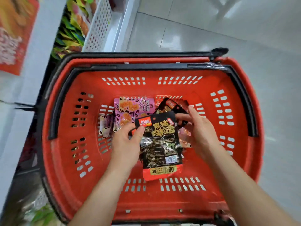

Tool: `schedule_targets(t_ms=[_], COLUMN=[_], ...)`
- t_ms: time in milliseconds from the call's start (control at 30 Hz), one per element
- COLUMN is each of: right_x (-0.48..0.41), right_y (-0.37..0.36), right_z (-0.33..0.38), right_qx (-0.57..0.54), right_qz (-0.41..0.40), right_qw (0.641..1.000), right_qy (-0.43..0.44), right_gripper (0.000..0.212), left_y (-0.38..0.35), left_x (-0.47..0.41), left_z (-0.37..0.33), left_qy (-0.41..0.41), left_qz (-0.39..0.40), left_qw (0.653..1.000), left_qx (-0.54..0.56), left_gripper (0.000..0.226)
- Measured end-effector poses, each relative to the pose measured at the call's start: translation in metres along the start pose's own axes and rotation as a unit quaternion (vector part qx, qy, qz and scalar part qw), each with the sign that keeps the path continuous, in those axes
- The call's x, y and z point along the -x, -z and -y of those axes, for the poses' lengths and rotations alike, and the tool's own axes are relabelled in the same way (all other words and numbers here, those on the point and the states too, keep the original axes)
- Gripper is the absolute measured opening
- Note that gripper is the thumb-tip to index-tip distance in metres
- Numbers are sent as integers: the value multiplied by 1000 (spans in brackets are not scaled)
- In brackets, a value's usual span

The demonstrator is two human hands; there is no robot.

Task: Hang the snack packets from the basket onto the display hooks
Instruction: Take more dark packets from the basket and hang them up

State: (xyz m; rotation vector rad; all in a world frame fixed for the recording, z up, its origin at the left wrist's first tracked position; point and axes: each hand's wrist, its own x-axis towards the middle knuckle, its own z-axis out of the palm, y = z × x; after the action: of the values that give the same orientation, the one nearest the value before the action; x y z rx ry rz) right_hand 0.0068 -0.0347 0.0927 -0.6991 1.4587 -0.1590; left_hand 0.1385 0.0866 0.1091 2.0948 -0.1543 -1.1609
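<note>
Down inside the red perforated plastic shopping basket, above its middle floor, a black glossy snack packet with gold lettering and a red bottom band, flat side up, top edge pointing toward the far wall, red band toward the near wall. Gripped at both upper corners. Left hand curled on the packet's upper left corner, thumb pressed on top near the red logo, other fingers tucked beneath and hidden. Right hand at the upper right corner, fingers loosely bent and partly spread, thumb tip touching the packet's top edge; cannot tell whether that hand pinches this packet alone or also the second black and red packet lying tilted just behind it. Just to the left, pink and purple spotted snack packets piled on the basket floor, overlapping one another and partly under the black packet. More pinkish wrapping peeking out below the right hand.

Around the pile, bare red floor on the near side and along both slotted side walls, well apart from the packets. Black folded carry handles lying along the rim on the left, right and far edges. Beyond the far rim, grey tiled floor open to the right; to the left, a white perforated display rack close beside the basket corner, with blurred green and yellow hanging packets
</note>
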Motion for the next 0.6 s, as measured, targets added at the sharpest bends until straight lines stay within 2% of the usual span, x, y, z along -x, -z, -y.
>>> schedule_targets(t_ms=[67, 100, 167, 200, 267, 400, 600], right_x=[38, 58, 95, 112, 145, 213, 332], right_y=[7, 10, 19, 23, 30, 45, 74], right_z=[13, 20, 34, 40, 50, 70, 106], right_qx=[62, 109, 183, 192, 182, 156, 208], right_qz=[40, 55, 74, 79, 90, 115, 133], right_qw=[997, 991, 975, 970, 968, 969, 942], right_qy=[31, 55, 104, 125, 144, 154, 226], right_gripper=[61, 60, 34, 20, 10, 8, 18], left_y=[6, 9, 12, 13, 16, 25, 57], left_x=[24, 37, 64, 79, 112, 184, 307], left_z=[-15, -20, -28, -32, -40, -70, -129], left_qy=[-3, -7, -11, -13, -18, -60, -130], left_qz=[-10, -23, -36, -37, -48, -67, -84], left_qw=[1000, 1000, 999, 999, 998, 993, 985], left_qx=[8, 10, 17, 27, 47, 70, 82], left_gripper=[28, 24, 42, 45, 43, 38, 38])
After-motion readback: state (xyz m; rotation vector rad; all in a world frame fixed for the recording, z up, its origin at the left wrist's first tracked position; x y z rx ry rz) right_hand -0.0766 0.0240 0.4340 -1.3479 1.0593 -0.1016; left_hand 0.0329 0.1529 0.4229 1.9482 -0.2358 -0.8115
